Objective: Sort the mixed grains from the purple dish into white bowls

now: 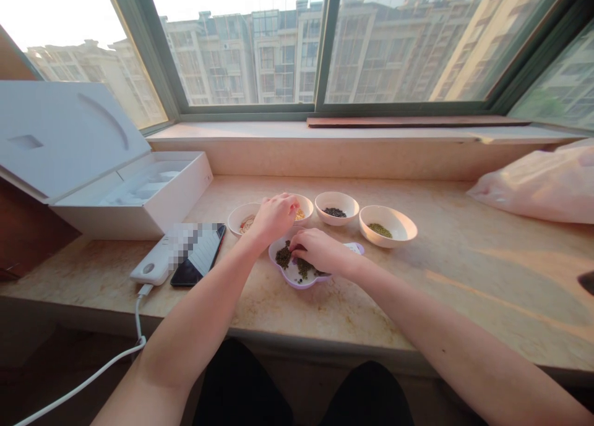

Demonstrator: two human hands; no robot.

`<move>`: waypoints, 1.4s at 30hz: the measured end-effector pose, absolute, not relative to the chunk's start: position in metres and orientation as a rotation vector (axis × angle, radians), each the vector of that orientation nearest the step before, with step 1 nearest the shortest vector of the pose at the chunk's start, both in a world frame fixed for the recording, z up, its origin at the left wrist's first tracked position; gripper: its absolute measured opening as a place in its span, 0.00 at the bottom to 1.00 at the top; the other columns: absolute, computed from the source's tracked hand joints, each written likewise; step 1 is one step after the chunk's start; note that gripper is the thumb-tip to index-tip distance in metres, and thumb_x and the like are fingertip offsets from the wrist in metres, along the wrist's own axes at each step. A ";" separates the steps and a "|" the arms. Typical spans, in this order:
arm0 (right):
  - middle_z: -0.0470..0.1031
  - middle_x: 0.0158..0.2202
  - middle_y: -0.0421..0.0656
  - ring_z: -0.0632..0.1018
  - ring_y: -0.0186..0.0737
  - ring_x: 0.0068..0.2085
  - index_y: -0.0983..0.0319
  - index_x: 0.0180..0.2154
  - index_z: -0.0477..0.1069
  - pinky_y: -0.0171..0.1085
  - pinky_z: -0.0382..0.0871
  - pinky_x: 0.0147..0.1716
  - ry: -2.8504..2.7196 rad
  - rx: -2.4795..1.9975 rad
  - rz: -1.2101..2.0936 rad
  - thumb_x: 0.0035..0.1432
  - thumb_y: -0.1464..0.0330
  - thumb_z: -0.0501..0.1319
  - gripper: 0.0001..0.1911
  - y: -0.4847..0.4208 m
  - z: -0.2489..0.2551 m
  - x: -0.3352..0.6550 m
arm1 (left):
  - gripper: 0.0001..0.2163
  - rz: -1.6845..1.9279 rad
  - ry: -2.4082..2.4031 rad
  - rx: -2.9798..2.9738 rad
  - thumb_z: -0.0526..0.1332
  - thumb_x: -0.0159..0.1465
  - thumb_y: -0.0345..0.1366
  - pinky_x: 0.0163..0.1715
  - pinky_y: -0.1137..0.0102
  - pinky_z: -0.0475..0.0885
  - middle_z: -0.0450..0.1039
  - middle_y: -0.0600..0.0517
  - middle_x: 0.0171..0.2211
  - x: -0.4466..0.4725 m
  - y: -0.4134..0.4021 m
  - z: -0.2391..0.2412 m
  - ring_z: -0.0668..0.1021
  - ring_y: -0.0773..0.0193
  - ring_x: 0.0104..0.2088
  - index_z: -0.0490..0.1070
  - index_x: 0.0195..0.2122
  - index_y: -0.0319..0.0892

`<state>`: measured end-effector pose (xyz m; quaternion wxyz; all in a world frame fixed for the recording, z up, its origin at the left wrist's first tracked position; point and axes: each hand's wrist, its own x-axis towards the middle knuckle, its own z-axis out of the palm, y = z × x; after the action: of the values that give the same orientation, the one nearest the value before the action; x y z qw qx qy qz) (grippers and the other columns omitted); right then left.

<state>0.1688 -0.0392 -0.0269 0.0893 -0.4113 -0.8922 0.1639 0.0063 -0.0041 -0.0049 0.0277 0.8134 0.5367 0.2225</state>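
My left hand (277, 217) is over a white bowl (307, 204) holding yellow grains or beans, its fingertips pinched together and pointing down. What lies between them is too small to see. Below it, my right hand (318, 250) reaches into a purple-rimmed, scalloped plate (301, 284) with small heaps of dark green and blackish beans (304, 268). The thumb and fingers of that hand are closed together at the heaps; anything they hold is hidden. Partly behind my left wrist stands a white bowl (236, 217) with pale and reddish bits in it.
To the right are a bowl (323, 202) of black beans and a bowl (403, 228) of green beans. At left lie a smartphone (192, 271), a white power bank (151, 265) with a cable, and an open white box (176, 191). A plastic bag (542, 188) rests far right.
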 end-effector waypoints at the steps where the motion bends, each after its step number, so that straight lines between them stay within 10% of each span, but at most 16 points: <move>1: 0.85 0.42 0.48 0.82 0.50 0.45 0.61 0.39 0.83 0.43 0.73 0.46 -2.657 -1.211 0.483 0.66 0.74 0.62 0.10 -0.040 -0.026 0.170 | 0.13 0.690 1.652 2.509 0.52 0.73 0.30 0.50 0.60 0.69 0.82 0.45 0.47 0.006 -0.005 -0.005 0.81 0.53 0.47 0.78 0.41 0.42; 31: 0.82 0.39 0.45 0.80 0.47 0.40 0.58 0.33 0.77 0.44 0.71 0.43 -2.563 -0.994 0.537 0.67 0.70 0.60 0.09 -0.045 -0.007 0.189 | 0.14 0.668 1.631 2.484 0.53 0.74 0.34 0.55 0.56 0.70 0.78 0.44 0.49 0.005 -0.009 -0.002 0.80 0.53 0.48 0.79 0.45 0.43; 42: 0.84 0.38 0.46 0.81 0.46 0.38 0.57 0.38 0.82 0.40 0.70 0.37 -2.172 -1.730 0.306 0.64 0.62 0.61 0.12 -0.017 0.035 0.285 | 0.12 0.342 1.228 2.702 0.59 0.72 0.35 0.43 0.64 0.73 0.81 0.46 0.40 0.008 -0.025 0.010 0.81 0.57 0.41 0.82 0.35 0.43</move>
<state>0.2847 -0.0166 0.0353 0.1732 -0.6100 -0.7656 0.1080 0.0084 -0.0248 0.0096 0.0766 0.9017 0.4098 0.1143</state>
